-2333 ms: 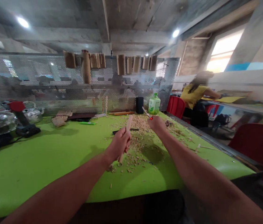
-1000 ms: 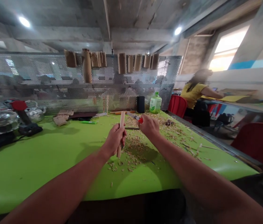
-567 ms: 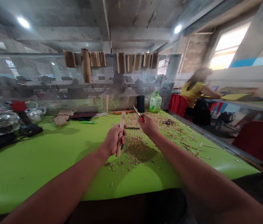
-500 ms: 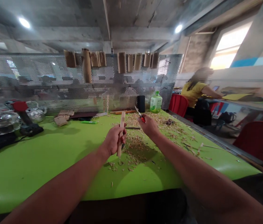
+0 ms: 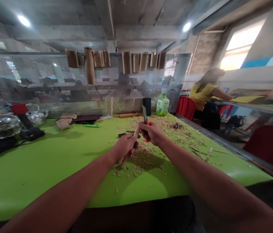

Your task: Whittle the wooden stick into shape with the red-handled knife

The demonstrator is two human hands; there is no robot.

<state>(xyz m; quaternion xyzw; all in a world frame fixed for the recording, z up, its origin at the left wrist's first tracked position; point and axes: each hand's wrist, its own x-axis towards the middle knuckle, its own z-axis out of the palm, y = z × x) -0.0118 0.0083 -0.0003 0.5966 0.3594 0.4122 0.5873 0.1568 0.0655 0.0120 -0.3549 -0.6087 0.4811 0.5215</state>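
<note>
1. Left of the frame's centre, the left hand (image 5: 127,147) is closed around a pale wooden strip (image 5: 137,132); a dark block (image 5: 121,135) lies just beyond it on the green table (image 5: 54,168).
2. At the centre, the strip slants up to the right; its upper end meets the right hand's fingers; wood shavings (image 5: 146,160) lie beneath and around.
3. Right of centre, the right hand (image 5: 154,133) grips a knife (image 5: 144,112), blade pointing up, and seems to pinch the strip's end as well.
4. Possible trouble: the strip could twist or slip, since the right hand appears to share its grip; the bare blade could nick a finger if the knife rolls, with both hands so near.
5. Against half a second earlier: the strip leans further right and touches the right hand instead of standing apart; the blade is more upright; the dark block shows beside the left hand.
</note>
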